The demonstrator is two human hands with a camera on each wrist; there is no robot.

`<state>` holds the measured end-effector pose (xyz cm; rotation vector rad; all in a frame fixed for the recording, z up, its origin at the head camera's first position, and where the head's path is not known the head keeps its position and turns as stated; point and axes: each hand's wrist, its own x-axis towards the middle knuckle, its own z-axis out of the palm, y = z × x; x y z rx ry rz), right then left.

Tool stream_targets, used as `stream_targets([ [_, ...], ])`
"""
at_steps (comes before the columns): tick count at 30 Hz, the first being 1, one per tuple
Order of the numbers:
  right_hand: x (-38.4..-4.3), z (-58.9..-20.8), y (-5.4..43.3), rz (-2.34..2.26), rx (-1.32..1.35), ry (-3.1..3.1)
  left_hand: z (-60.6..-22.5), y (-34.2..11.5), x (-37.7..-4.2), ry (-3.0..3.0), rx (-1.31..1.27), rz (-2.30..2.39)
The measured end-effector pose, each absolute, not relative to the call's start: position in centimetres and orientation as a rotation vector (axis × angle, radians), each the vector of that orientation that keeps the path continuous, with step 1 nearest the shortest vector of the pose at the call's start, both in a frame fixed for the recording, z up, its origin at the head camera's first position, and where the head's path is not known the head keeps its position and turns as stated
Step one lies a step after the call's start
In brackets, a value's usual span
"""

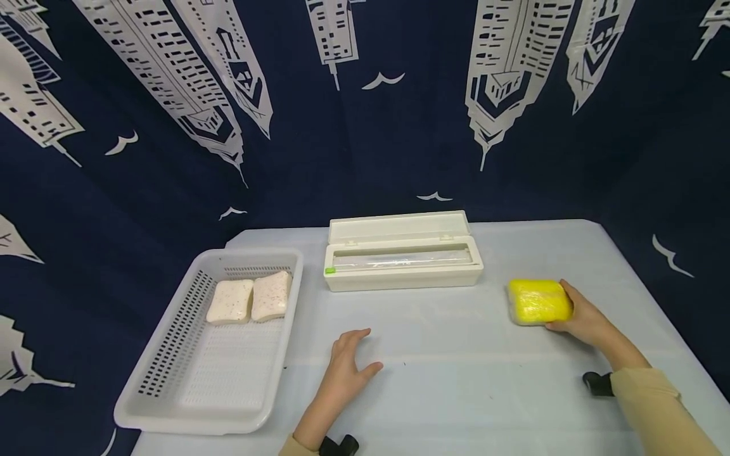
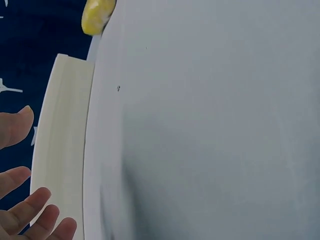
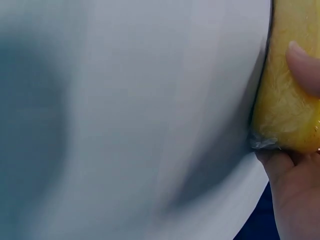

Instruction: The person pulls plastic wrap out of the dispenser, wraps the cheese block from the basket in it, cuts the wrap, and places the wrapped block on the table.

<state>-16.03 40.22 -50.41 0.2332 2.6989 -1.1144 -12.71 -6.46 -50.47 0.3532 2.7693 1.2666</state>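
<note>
My right hand grips the right end of a yellow block wrapped in clear film at the right of the table. In the right wrist view the thumb presses on the wrapped yellow block, with other fingers at its far end. My left hand hovers over the middle front of the table, holding nothing, thumb and fingers spread apart. The left wrist view shows the fingers of the left hand in front of a long cream-white box. That cling film dispenser box stands at the back with its lid raised and a film roll inside.
On the left is a white plastic basket with perforated sides. Two pale, speckled bread-like slices lie side by side in its rear part. A dark blue curtain with white building prints hangs behind the white table.
</note>
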Motion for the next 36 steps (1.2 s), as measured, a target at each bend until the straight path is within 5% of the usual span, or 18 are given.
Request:
stream_targets([
  [14,-14.9,-49.4,39.4,-1.027,0.201,2.811,-50.5,-6.7,-13.0,2.798,0.364,1.249],
  [24,-12.8,-46.5,30.7,-1.064,0.111,3.308,-48.1,-6.9,-14.9,2.937,0.23,1.451],
  [36,-14.9,-48.6,22.8,-1.249,-0.19,3.362,-47.3,-6.2,-17.2,2.955,0.42,1.522],
])
